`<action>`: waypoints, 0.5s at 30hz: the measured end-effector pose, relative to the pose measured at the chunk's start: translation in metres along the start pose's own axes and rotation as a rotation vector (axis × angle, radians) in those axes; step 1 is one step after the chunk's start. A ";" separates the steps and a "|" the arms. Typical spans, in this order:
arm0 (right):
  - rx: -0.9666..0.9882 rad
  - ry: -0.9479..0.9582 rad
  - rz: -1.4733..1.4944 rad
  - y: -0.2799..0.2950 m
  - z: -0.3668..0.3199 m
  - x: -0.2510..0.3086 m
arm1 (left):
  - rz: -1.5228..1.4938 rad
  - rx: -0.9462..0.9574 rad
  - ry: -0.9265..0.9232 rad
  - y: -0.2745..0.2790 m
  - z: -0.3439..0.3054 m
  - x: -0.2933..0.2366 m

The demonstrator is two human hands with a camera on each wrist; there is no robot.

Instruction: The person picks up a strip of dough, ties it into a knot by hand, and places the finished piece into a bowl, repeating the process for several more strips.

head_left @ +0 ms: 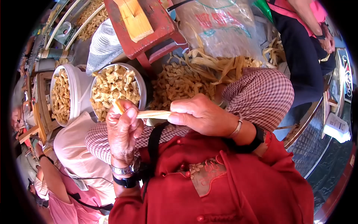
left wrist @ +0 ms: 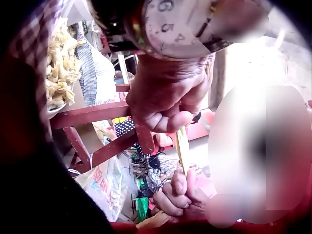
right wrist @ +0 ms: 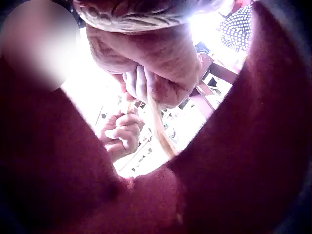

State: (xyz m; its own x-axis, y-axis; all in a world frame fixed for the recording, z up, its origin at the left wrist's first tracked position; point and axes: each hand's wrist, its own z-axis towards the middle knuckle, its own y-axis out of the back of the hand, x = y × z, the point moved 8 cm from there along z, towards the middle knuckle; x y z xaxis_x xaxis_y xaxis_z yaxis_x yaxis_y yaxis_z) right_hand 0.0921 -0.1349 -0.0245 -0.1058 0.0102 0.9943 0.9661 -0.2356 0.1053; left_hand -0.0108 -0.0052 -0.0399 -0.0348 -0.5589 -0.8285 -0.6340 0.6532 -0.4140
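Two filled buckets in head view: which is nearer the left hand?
The bucket beside the red stool; the left hand overlaps its near edge, while the other bucket stands farther left.

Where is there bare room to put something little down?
The red bench has narrow bare patches on both sides of the wooden block. It's crowded below: knotted pieces pile up near the checkered knee, and both buckets are full of them.

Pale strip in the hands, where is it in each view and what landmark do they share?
Head: strip just left of centre, between left hand and right hand.
Left wrist: strip right of and below centre.
Right wrist: strip near centre, below the right hand.
Shared landmark: the right hand.
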 end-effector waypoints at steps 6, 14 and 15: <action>-0.081 0.036 -0.321 0.061 0.049 0.027 | 0.035 0.003 -0.094 -0.029 0.049 -0.041; -0.195 0.221 -0.724 0.129 0.126 0.072 | 0.099 0.089 -0.297 -0.058 0.124 -0.112; -0.202 0.229 -0.748 0.133 0.133 0.073 | 0.104 0.082 -0.316 -0.057 0.131 -0.116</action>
State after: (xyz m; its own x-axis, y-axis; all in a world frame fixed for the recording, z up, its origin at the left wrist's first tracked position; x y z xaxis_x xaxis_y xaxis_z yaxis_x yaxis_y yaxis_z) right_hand 0.2443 -0.0366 0.0646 -0.7742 0.0405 0.6317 0.5617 -0.4163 0.7150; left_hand 0.1304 0.0890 0.0309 0.1528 -0.3095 -0.9385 -0.5747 0.7448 -0.3392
